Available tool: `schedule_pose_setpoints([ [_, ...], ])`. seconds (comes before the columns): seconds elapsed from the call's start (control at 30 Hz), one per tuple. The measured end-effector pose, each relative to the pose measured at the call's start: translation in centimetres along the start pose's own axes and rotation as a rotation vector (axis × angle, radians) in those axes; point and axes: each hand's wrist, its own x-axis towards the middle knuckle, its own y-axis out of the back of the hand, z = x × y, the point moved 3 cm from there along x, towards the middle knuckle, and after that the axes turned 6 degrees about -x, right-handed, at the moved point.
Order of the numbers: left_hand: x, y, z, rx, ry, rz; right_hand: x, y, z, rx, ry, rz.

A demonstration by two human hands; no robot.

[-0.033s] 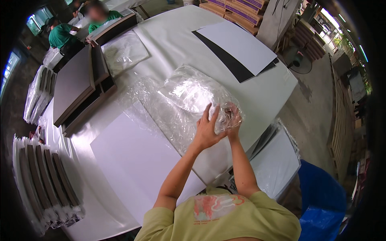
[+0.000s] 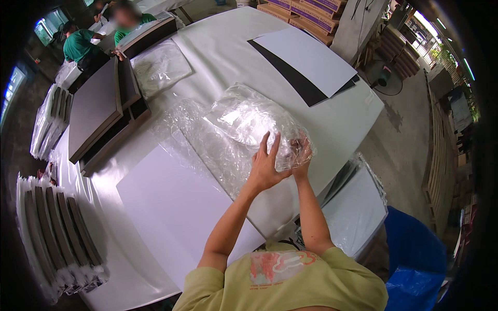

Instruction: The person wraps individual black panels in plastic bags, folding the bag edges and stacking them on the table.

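Observation:
A crumpled clear plastic bag (image 2: 254, 122) lies across the middle of the table, its near right end lifted at my hands. My left hand (image 2: 266, 165) rests against that end with index and middle fingers stretched out and its thumb toward the other hand. Clear film covers the fingers of my right hand (image 2: 303, 153), which curl around the bag's end; whether they are inside the bag or beneath a fold I cannot tell. Left of my forearms lies a large white board (image 2: 176, 202), its far right edge partly under more clear film (image 2: 194, 129).
Grey-brown boards (image 2: 98, 106) are stacked at the left, with wrapped bundles (image 2: 57, 228) beside the table. White sheet (image 2: 311, 57) on black board (image 2: 282, 72) lies far right. A wrapped stack (image 2: 355, 207) stands right of me. Co-workers in green (image 2: 83, 46) are at far left.
My left hand has shifted very slightly to the left, its fingers still spread. The bag's near end has changed shape a little. A co-worker's hand at the far left has moved slightly.

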Motion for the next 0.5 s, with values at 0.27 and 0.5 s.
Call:
schedule_pose_setpoints([
  [0.27, 2.6, -1.1, -0.5, 0.132, -0.051, 0.000, -0.3, 1.3, -0.5, -0.218, 0.137, -0.007],
  [0.5, 3.7, -1.6, -1.1, 0.337, -0.100, 0.252, -3.1, 2.9, -2.0, 0.703, -0.730, 0.069],
])
